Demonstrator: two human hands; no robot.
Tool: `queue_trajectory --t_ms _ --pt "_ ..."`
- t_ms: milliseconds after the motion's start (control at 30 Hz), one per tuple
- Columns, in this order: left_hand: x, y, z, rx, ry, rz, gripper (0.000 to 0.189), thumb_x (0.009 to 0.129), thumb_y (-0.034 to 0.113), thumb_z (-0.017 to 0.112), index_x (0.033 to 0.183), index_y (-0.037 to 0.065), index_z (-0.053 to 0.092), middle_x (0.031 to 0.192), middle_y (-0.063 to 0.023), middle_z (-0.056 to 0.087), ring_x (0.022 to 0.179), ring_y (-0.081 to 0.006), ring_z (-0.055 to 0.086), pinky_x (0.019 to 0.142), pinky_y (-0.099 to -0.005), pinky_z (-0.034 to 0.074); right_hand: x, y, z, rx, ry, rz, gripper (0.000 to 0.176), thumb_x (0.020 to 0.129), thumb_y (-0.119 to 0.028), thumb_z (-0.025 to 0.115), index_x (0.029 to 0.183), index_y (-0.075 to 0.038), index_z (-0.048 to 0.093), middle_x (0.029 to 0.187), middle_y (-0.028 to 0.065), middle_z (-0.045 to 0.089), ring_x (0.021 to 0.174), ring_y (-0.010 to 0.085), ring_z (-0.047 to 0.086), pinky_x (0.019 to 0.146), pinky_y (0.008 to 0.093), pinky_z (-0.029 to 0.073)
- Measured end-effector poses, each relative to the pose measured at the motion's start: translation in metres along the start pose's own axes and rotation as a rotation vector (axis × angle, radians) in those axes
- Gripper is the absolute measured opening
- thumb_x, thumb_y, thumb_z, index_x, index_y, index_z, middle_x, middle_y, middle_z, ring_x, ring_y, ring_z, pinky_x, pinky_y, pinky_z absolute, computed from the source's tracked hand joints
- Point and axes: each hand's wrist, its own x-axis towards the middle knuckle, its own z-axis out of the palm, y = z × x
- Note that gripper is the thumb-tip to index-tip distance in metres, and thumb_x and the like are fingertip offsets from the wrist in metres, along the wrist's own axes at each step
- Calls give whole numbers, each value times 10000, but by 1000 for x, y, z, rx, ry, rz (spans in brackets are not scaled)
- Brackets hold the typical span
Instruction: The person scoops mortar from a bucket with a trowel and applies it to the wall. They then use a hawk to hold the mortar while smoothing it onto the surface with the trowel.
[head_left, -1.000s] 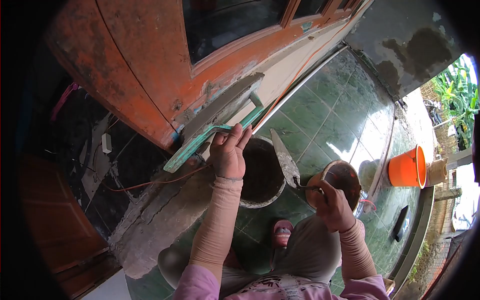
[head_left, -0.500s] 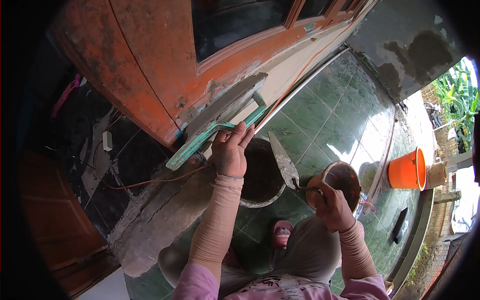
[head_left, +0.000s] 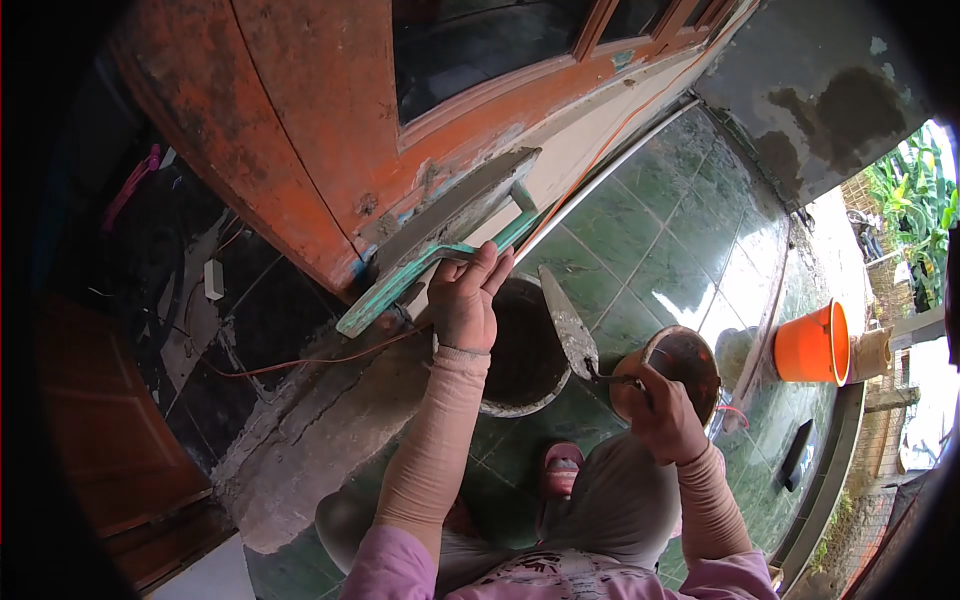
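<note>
My left hand (head_left: 466,300) is closed on the handle of a green plastering float (head_left: 400,290), which is tilted with its flat side against the low wall below the orange wooden frame. Grey mortar shows along the float's far side. In my right hand (head_left: 668,415) is a pointing trowel (head_left: 568,325), gripped by its handle, its blade smeared with grey and pointing up and away. The trowel blade hangs beside the rim of a dark mortar bucket (head_left: 525,405). Under my right hand stands a second, dirty bucket (head_left: 690,350), partly hidden by the hand.
An orange bucket (head_left: 812,342) stands on the green tiles at the right. A worn orange wooden frame (head_left: 300,130) with glass rises at upper left. A rough cement strip (head_left: 320,440) lies left of my arm, and a thin orange cable (head_left: 600,150) runs along the wall base.
The view has shifted very slightly. Both hands keep hold of the float and trowel, with almost no visible movement.
</note>
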Motion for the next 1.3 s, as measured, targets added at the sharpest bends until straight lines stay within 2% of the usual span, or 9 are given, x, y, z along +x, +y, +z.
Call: queue_trajectory --t_ms 67,500,567,700,767,1000,1200,1267,1300 --pt "-1 3 5 -25 20 -12 150 923 62 729 1054 42 658 1063 -69 693 972 -222 692 938 -380 601 1 -1 -1 -7 -16 19 217 935 -154 611 1068 18 616 748 247 637 728 444 651 655 468 503" --pt "3 -1 5 -25 14 -11 128 924 53 725 1030 34 656 1046 -66 688 956 -219 691 932 -387 608 0 10 3 -42 13 -79 223 931 -151 611 1072 22 612 750 247 636 732 447 653 654 457 505" --pt "2 0 7 -25 17 -13 123 923 51 726 1022 34 656 1043 -66 689 956 -217 691 934 -386 608 1 1 -2 30 -25 61 220 930 -148 611 1071 21 611 745 248 631 725 445 651 647 451 502" --pt "3 -1 9 -37 18 -11 120 923 51 726 1018 32 656 1039 -65 691 955 -214 692 935 -384 608 2 2 -2 29 -21 57 218 928 -144 614 1069 21 610 739 246 628 720 444 650 642 449 500" --pt "4 -3 7 -35 12 -18 126 921 51 728 1021 30 656 1041 -64 691 954 -212 691 936 -382 609 0 11 1 -48 10 -79 216 927 -142 614 1066 23 608 740 244 628 721 443 650 641 450 500" --pt "6 -4 11 -41 23 -18 126 917 51 733 1015 28 657 1037 -68 690 955 -213 691 938 -381 609 1 13 0 -56 2 -74 209 924 -129 614 1063 26 606 754 244 633 735 440 656 646 449 504" --pt "6 -6 10 -36 18 -14 132 917 51 732 1019 22 654 1042 -74 687 958 -218 690 944 -384 607 1 13 -1 -20 -17 -33 214 923 -130 613 1070 25 610 749 242 633 731 445 653 646 451 504" --pt "8 -10 5 -4 -5 17 265 929 67 712 1167 5 613 1165 -131 680 1060 -271 687 1007 -433 578 2 10 -3 8 -4 -9 213 924 -132 613 1068 25 612 745 243 631 728 445 653 646 451 505" --pt "9 -10 6 -5 -8 14 265 929 67 712 1167 5 613 1165 -131 680 1060 -271 687 1007 -433 578 2 9 -4 7 -1 -7 213 924 -132 613 1068 25 612 745 243 631 728 445 653 646 451 505"
